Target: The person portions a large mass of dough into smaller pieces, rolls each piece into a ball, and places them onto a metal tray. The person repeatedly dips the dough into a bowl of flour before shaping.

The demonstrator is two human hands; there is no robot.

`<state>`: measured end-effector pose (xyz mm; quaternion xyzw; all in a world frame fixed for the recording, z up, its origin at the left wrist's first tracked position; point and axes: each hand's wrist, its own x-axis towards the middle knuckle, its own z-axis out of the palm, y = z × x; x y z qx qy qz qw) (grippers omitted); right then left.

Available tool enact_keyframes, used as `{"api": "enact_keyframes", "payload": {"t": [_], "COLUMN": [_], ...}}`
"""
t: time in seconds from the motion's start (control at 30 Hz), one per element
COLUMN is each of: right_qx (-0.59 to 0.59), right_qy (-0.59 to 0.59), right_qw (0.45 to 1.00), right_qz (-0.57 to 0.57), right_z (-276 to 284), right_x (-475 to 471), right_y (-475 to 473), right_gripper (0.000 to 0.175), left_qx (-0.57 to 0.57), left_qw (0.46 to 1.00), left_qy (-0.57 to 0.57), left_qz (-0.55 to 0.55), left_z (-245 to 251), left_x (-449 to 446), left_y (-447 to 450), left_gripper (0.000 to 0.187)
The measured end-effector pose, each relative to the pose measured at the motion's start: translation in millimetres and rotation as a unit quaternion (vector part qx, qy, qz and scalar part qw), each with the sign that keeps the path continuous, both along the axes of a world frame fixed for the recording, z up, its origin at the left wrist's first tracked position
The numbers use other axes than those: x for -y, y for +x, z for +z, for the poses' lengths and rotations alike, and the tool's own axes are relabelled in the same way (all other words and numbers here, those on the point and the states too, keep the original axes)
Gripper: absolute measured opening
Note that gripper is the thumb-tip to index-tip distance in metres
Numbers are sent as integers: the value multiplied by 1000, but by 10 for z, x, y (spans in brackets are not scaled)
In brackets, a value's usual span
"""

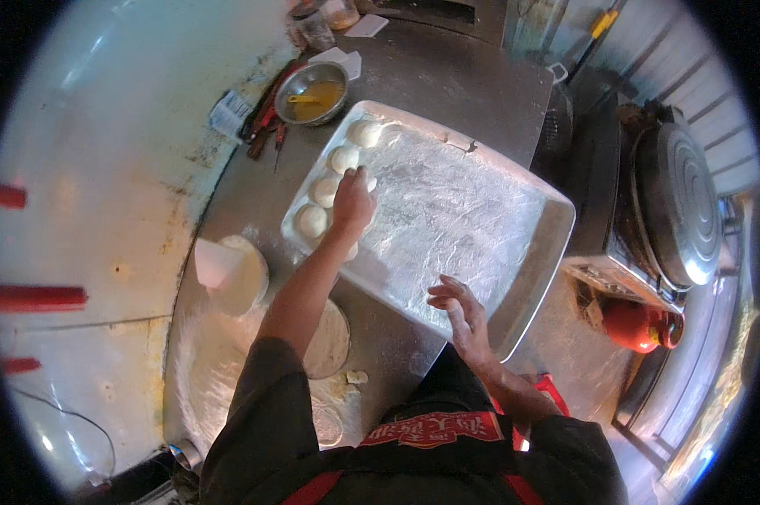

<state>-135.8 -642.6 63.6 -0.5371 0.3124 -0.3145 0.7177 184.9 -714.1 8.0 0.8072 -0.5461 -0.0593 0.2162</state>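
A large metal tray (455, 202) dusted with white flour lies tilted across the worktop before me. Along its left side sits a row of round dough balls (311, 220), with another dough ball (365, 133) at the far corner. My left hand (354, 201) reaches down over this row, fingers pointing away from me. White dough shows beside its fingers and under the wrist; whether the hand grips any is hidden. Over the tray's near edge, my right hand (465, 315) hovers with fingers apart and holds nothing.
A metal bowl (312, 93) of yellowish liquid with a yellow-handled utensil stands beyond the tray. Left of my arm are a white scraper (217, 264) and floured dough rounds (325, 341). At right stands a round griddle appliance (676, 202), with a red gas cylinder (632, 325) below.
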Motion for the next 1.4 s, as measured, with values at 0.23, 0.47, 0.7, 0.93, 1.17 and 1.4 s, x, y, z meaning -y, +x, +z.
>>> {"api": "enact_keyframes", "payload": {"t": [0.23, 0.47, 0.7, 0.93, 1.17, 1.4], "right_qx": [-63, 59, 236, 30, -165, -200], "right_qy": [36, 223, 542, 93, 285, 293], "right_qw": [995, 968, 674, 759, 785, 841], "right_qz": [-61, 96, 443, 644, 524, 408], "right_z": [-15, -166, -606, -362, 30, 111], "right_x": [290, 135, -1076, -2291, -3345, -3601], "right_y": [-146, 433, 1175, 1141, 1216, 1503], "right_gripper": [62, 62, 73, 58, 34, 54], "left_qx": [46, -132, -26, 23, 10, 118], "left_qw": [995, 975, 993, 987, 828, 633], "left_qy": [85, -175, -110, -100, -40, 100], "left_qz": [14, -40, -31, 120, 559, 759], "left_z": [-542, 700, 1068, 648, -118, -506], "left_x": [523, -787, -2395, -4386, -6840, -8910], "left_y": [-145, -1074, -1854, -1494, -1717, -1634], "left_gripper": [82, 73, 75, 78, 75, 60]}}
